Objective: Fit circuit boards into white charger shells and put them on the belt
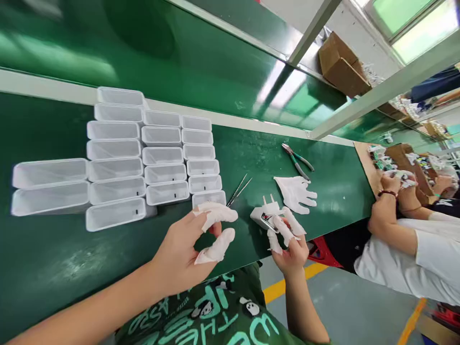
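Observation:
My right hand [289,242], with white coverings on its fingers, grips a white two-pin plug adapter [266,214] above the green table. The pins point up and away from me, and small inner parts show at an opening in the housing. My left hand [201,239] is just left of the adapter, its wrapped thumb and index finger apart with nothing visible between them. Beyond its fingertips lie metal tweezers [239,190]. A white glove [296,192] lies flat past my right hand, and pliers [297,160] with green handles rest behind the glove.
Rows of translucent plastic bins [163,155] stand at the left, several with a small dark piece inside. A raised green shelf [201,62] runs along the back, with a cardboard box [341,64] on it. At right, a co-worker's arms [390,206] handle parts near a cardboard tray.

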The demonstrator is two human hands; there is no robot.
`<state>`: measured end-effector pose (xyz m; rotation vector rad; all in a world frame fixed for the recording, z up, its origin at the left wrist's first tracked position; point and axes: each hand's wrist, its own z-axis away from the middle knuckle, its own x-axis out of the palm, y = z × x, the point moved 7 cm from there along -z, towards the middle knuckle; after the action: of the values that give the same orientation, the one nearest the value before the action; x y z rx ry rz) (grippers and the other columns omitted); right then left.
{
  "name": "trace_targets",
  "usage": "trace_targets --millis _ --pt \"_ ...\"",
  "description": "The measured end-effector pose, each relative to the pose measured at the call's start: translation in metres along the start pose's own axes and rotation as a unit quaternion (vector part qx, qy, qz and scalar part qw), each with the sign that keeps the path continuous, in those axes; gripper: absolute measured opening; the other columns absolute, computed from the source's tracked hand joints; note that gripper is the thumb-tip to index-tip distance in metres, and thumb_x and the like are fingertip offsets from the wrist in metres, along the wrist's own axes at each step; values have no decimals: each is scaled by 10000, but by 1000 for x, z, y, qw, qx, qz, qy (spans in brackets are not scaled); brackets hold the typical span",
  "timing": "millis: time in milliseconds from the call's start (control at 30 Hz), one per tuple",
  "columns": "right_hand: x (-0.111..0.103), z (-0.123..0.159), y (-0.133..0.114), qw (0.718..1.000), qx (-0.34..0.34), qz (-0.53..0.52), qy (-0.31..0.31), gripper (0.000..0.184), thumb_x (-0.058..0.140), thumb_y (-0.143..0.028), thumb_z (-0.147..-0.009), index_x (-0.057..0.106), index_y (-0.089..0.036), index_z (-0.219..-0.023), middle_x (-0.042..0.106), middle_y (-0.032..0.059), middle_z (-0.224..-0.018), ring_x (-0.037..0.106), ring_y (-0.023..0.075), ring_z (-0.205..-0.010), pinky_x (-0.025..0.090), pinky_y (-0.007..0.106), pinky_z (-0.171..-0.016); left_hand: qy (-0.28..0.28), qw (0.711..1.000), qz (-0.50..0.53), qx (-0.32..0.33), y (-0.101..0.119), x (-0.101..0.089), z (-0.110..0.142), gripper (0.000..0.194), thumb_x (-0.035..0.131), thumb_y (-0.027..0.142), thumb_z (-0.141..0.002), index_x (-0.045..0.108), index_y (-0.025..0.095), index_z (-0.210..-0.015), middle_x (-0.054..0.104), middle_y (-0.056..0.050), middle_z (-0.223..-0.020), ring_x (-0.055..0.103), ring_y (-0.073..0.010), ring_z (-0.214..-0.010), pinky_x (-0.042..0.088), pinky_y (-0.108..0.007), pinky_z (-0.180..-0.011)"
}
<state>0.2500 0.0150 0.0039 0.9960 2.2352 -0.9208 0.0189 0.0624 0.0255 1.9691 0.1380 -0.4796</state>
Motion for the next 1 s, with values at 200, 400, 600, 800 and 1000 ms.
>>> trace_targets --millis 200,400,600,800,1000 --pt "-7 -1 2 994 78 -34 -63 537 642 -161 -896 516 -228 -1414 626 162 -1347 624 338 -1236 606 518 -928 -3 1000 16 -3 -1 3 -3 178 487 152 -951 581 223 -1083 577 17 -784 589 -100 -714 535 -178 -638" --pt "-4 1 0 996 43 -19 -72 582 638 -78 -874 540 -265 -1417 522 155 -1464 618 313 -1216 605 463 -895 -8 1000 26 -15 -1 5 0 199 523 139 -933 595 211 -1104 572 17 -754 595 -125 -758 550 -204 -656" --pt "1 -4 -1 993 48 -20 -109 595 601 -77 -898 502 -269 -1453 414 153 -1544 600 297 -1205 577 463 -926 -3 1000 17 -9 0 5 0 176 516 141 -937 600 208 -1076 589 11 -744 618 -140 -778 546 -221 -661" --pt "-2 -6 -2 995 41 -21 -84 577 574 -69 -901 526 -283 -1435 569 142 -1382 603 283 -1200 590 419 -894 22 999 11 28 7 -1 -1 171 495 107 -945 588 215 -1040 629 -6 -823 640 -127 -809 531 -237 -750" --pt "3 -10 0 994 37 11 -103 517 617 -120 -897 565 -296 -1381 597 149 -1331 616 304 -1152 595 456 -852 19 999 32 15 4 1 0 145 503 119 -951 588 205 -1032 638 -30 -912 574 -88 -677 508 -185 -596"
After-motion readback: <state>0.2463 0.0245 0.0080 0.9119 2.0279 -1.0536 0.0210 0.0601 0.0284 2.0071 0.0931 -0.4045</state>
